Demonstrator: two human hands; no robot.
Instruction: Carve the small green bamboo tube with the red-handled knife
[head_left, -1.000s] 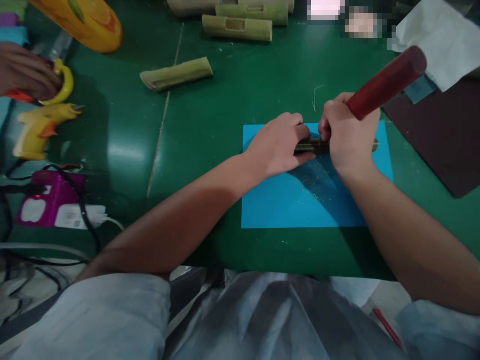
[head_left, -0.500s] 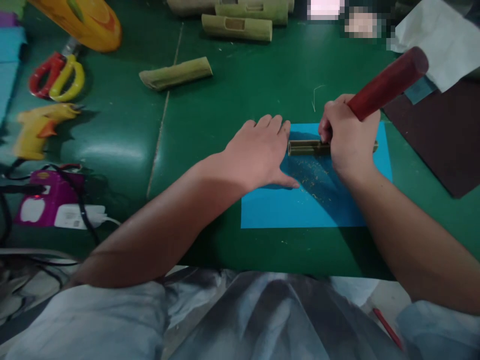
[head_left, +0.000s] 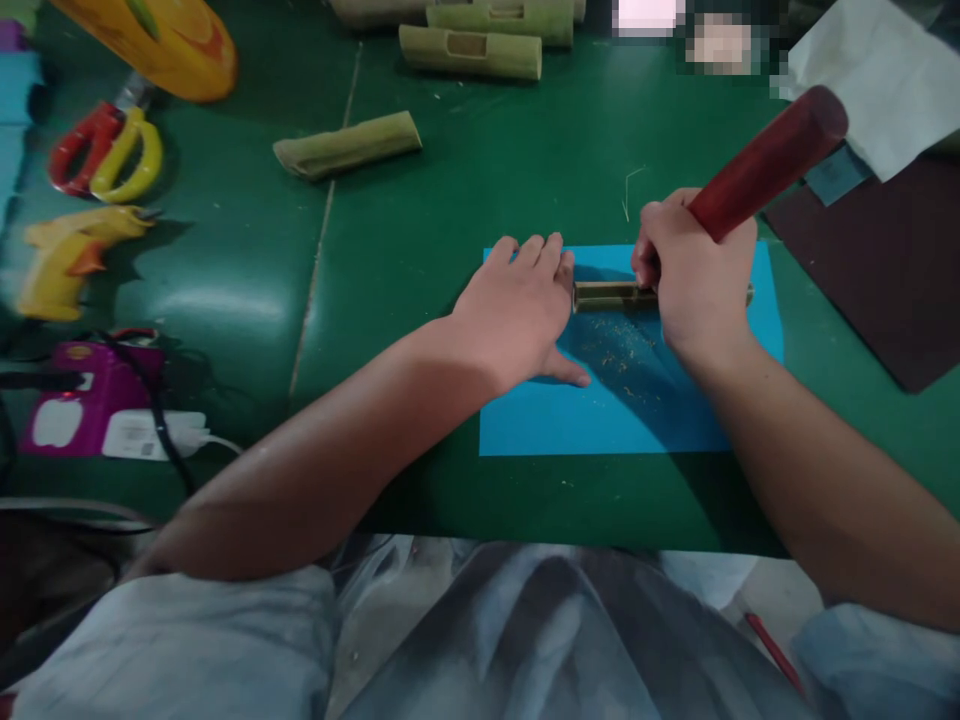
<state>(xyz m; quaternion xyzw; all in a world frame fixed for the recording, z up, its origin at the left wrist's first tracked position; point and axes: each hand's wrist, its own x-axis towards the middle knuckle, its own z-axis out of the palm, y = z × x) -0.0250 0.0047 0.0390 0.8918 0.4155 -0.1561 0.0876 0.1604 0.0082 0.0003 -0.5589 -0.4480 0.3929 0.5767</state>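
Note:
My left hand (head_left: 517, 310) lies flat, fingers stretched and thumb out, on a blue sheet of paper (head_left: 525, 425). Its finger side is at the left end of a thin bamboo tube (head_left: 611, 297), which lies level across the sheet. A slot shows along the top of the tube. My right hand (head_left: 701, 275) is wrapped round a tool with a thick dark-red handle (head_left: 772, 160), tilted up to the right. The fist rests over the tube's right part and hides the tool's working end. Small pale shavings (head_left: 626, 355) are scattered below the tube.
Notched bamboo pieces (head_left: 517, 60) and a slant-cut bamboo piece (head_left: 349, 147) lie farther back. On the left are scissors (head_left: 109, 150), a yellow glue gun (head_left: 71, 255) and a purple power block (head_left: 94, 400) with cables. A dark brown sheet (head_left: 877, 270) and white paper (head_left: 877, 90) lie right.
My left hand has shifted slightly left, and the paper's upper left corner now shows beside it. My right hand stays at the tube with the tool nearly unmoved.

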